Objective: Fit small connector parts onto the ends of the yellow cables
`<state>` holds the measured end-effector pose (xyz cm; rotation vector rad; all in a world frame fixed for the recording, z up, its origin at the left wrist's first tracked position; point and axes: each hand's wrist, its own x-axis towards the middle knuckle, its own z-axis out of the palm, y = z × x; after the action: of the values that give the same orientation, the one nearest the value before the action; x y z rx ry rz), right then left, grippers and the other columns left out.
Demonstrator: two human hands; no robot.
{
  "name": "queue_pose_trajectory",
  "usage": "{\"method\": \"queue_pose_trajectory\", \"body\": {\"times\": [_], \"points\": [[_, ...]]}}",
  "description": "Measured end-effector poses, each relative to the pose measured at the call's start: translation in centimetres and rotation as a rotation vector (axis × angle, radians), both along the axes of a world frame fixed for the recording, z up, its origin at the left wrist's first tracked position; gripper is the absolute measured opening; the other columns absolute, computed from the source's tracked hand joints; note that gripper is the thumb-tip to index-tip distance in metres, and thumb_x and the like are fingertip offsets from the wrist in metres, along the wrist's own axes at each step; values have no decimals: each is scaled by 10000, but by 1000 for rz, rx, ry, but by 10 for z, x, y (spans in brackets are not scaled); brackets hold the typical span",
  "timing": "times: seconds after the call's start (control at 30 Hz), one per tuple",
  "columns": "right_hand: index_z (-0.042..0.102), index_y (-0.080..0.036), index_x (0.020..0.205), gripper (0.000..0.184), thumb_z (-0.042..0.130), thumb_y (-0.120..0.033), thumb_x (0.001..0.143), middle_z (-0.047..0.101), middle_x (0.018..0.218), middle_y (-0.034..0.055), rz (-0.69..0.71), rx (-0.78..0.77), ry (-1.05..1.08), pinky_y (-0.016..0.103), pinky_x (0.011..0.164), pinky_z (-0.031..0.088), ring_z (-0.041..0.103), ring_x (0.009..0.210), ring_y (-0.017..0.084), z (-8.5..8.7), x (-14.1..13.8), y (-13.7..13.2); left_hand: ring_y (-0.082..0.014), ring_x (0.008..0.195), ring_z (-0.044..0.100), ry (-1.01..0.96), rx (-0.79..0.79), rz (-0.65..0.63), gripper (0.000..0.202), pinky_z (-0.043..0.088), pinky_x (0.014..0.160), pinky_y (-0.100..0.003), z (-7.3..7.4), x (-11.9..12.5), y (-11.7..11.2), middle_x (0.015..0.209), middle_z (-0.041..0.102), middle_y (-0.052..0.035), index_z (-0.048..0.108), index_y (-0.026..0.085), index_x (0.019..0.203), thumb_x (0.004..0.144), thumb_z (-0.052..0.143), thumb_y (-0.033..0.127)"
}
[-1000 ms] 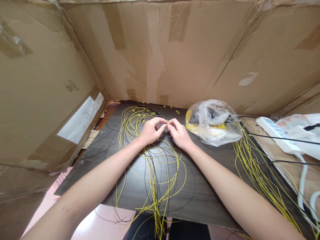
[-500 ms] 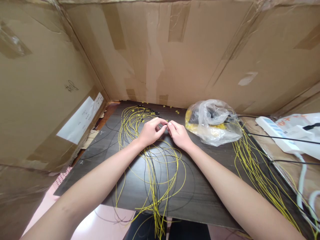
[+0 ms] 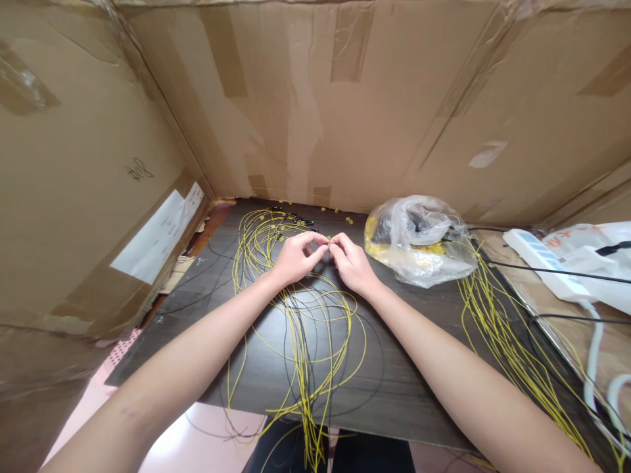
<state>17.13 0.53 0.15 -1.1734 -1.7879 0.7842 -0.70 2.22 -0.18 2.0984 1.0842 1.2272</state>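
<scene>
My left hand (image 3: 298, 259) and my right hand (image 3: 351, 264) meet over the dark tabletop, fingertips nearly touching. Each is closed in a pinch on a tiny item, with a bit of yellow showing between the fingertips; its kind is too small to make out. Under and around the left hand lies a loose tangle of yellow wires (image 3: 351, 322), mixed with black ones, hanging over the table's front edge. Just beyond the hands, several wires end in black tips (image 3: 303, 221). Small yellow pieces (image 3: 349, 220) are scattered near the back edge.
A clear plastic bag (image 3: 428, 263) with yellow and black contents sits right of my hands. Another bundle of yellow wires (image 3: 497, 341) runs down the right side. Farther right are a white power strip (image 3: 547, 263) and black cables. Cardboard walls (image 3: 276, 131) enclose the back and sides.
My right fingers have shifted slightly, and a bit of yellow now shows between the fingertips. The left hand, wires and bag stay nearly as they were.
</scene>
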Motion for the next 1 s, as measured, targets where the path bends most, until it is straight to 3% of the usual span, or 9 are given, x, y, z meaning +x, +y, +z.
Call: {"method": "queue_pose_trajectory", "body": {"times": [0.37,0.5,0.67,0.83,0.9,1.0], "points": [[471,-240,739,397,367,-456,1056,558,658,-3,16,1,-48,310,686,395,540,650,177,-2,1,1,-93,571,595,54,87,-16,116,542,627,-249,-1,0,-2,953,753,-41,721,177,1027,953,655,238],[512,-237,797,377,347,-442,1067,619,748,25,11,39,-68,322,731,426,592,730,199,-3,0,0,-100,583,601,52,74,-4,126,547,638,-255,-2,0,-1,953,755,-42,721,180,1030,960,652,259],[616,-219,1023,275,390,-374,1054,664,1040,110,-117,275,-183,374,848,455,624,956,260,-2,-3,-5,-111,612,619,10,35,44,137,545,637,-254,-3,0,1,962,765,-51,728,173,1025,953,651,260],[648,-196,965,238,428,-259,1026,657,948,119,-208,603,-320,397,816,436,591,885,258,1,-5,-12,-123,627,632,35,-9,19,141,546,650,-264,1,-1,-2,933,769,-46,734,169,1013,944,653,262],[663,-202,933,198,476,-226,996,667,936,116,-216,778,-321,402,785,426,590,850,251,13,-8,-17,-131,643,642,11,-43,32,143,548,650,-266,3,-2,-4,938,774,-49,740,171,1008,943,654,265],[676,-221,940,184,507,-152,965,673,900,96,-243,941,-165,412,747,445,606,808,246,50,-11,-32,-142,649,652,-36,-106,67,140,551,645,-272,5,-1,-6,941,780,-53,745,175,1006,930,662,256]]}}
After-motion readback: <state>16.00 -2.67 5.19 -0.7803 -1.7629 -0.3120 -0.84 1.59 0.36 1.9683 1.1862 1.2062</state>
